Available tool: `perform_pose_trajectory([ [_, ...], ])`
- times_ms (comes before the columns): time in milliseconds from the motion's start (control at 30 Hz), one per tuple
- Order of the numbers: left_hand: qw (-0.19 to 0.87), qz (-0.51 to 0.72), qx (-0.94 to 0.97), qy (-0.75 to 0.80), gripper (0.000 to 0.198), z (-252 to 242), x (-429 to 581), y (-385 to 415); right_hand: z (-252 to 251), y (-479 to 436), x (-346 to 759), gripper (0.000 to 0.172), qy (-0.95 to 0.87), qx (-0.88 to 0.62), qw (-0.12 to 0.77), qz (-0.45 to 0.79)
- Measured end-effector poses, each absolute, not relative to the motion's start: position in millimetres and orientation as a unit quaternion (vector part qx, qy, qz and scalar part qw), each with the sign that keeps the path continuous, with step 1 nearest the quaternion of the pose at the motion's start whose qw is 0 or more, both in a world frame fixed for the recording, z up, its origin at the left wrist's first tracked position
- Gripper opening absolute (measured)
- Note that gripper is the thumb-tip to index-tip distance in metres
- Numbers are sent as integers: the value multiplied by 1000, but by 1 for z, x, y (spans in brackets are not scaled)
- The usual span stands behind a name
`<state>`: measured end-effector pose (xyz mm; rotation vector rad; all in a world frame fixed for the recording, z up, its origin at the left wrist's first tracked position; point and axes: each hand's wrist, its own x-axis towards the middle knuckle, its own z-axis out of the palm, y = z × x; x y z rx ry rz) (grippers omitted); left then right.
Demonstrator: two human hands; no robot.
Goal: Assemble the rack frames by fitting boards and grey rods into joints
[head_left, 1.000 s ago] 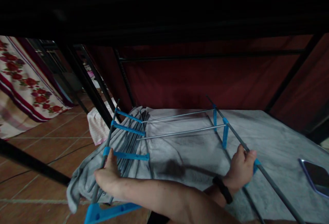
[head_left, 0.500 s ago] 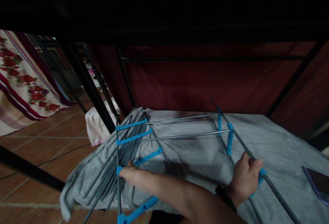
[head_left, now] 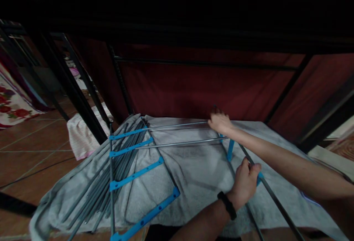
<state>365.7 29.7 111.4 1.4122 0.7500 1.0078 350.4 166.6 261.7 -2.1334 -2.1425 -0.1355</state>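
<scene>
A rack frame of grey metal tubes and blue plastic brackets lies on a grey blanket (head_left: 193,174). My left hand (head_left: 246,182), with a black band on its wrist, is closed round the right side's long metal tube (head_left: 276,200), near a blue bracket (head_left: 260,178). Farther back, my right hand (head_left: 219,122) is over the same tube's far end, its slightly blurred fingers bent around it; they hide the bracket there. Two crossbars (head_left: 182,143) run to the left side, where several blue brackets (head_left: 135,174) join two tubes.
A bundle of loose grey tubes (head_left: 110,182) lies under the frame's left side. Black metal posts (head_left: 69,89) and a dark beam overhead (head_left: 177,12) enclose the space. Dark red cloth (head_left: 193,89) hangs behind. A striped cloth (head_left: 85,130) hangs at the left.
My right hand has left the blue bracket on the left side and moved across to the tube's far right end. My left hand stays on the tube. The view has shifted right.
</scene>
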Motion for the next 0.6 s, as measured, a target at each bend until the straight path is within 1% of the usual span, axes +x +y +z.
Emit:
perform_pose_trajectory([
  [67, 578, 436, 608, 324, 22, 109, 373, 30, 240, 161, 406, 52, -651, -758, 38, 14],
  [133, 572, 431, 617, 326, 22, 107, 383, 30, 212, 155, 446, 57, -622, -777, 55, 83],
  [233, 580, 401, 637, 311, 25, 105, 394, 32, 178, 149, 478, 78, -556, -793, 131, 213],
  [267, 584, 392, 647, 296, 27, 105, 392, 34, 170, 149, 485, 83, -536, -794, 158, 241],
  [333, 567, 392, 670, 276, 29, 103, 368, 44, 162, 148, 495, 87, -518, -789, 199, 266],
  [400, 486, 434, 689, 318, 32, 99, 311, 61, 159, 147, 506, 88, -518, -779, 225, 273],
  [433, 417, 465, 685, 375, 34, 96, 271, 72, 159, 147, 512, 88, -520, -773, 234, 277],
  [500, 262, 476, 644, 539, 39, 88, 173, 90, 160, 145, 525, 85, -520, -765, 251, 283],
  [533, 184, 450, 595, 640, 41, 83, 120, 95, 160, 144, 531, 83, -521, -761, 258, 288],
  [600, 51, 350, 458, 816, 50, 73, 20, 96, 160, 143, 541, 77, -534, -754, 262, 278],
])
